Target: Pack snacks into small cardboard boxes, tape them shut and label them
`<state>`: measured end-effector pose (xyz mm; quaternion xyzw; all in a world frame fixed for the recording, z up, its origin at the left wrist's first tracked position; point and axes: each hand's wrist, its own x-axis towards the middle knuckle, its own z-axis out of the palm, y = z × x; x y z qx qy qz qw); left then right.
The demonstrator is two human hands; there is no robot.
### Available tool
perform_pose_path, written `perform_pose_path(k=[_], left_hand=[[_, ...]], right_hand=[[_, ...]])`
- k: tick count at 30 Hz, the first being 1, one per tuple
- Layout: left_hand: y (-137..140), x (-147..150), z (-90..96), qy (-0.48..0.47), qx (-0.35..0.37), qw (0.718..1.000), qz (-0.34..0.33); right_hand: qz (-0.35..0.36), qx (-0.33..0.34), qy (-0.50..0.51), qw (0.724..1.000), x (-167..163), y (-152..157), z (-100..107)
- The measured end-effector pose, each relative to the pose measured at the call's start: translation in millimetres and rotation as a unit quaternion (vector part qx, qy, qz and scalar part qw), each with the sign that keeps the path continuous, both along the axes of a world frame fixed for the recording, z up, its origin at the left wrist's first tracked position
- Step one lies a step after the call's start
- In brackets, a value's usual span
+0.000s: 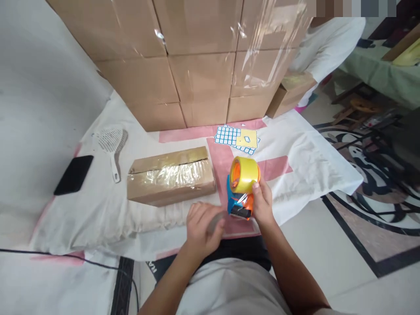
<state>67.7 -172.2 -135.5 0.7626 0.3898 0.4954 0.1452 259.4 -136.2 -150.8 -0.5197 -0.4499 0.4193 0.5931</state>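
My right hand (263,201) grips a tape dispenser (240,199) with blue and orange parts and a black roller. A yellow roll of tape (248,175) sits on the dispenser, above the roller. My left hand (204,227) is closed just to the left of it, fingers curled round a greyish curved thing (216,222) that is too blurred to name. Beyond my left hand a long cardboard box (170,177) lies on the cloth, with shiny clear tape over its top and near side.
Stacked cardboard boxes (200,78) wall off the far side of the cloth-covered table (157,218). Sticker sheets (228,135), a white fly swatter (111,142) and a black phone or tablet (74,175) lie there. A person in a white sleeve (331,48) is behind the boxes, right.
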Motion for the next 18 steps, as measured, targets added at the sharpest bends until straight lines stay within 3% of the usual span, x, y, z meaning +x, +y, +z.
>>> perform_pose_path(k=[3, 6, 11, 15, 18], left_hand=[[7, 27, -10.0, -0.014, -0.177, 0.984, -0.033], [11, 38, -14.0, -0.056, -0.264, 0.962, -0.051], [-5, 45, -10.7, -0.101, -0.225, 0.968, -0.043], [-11, 40, -15.9, -0.05, -0.227, 0.972, -0.047], [-6, 35, -22.3, 0.024, -0.213, 0.976, -0.031]], right_hand=[[-0.025, -0.003, -0.044, 0.999, -9, -8, -5], [-0.072, 0.029, -0.098, 0.992, -13, -11, -15], [-0.203, 0.042, -0.166, 0.964, -9, 10, -21], [-0.298, 0.022, -0.056, 0.953, 2, 41, -1], [-0.273, 0.006, 0.006, 0.962, 6, 47, 14]])
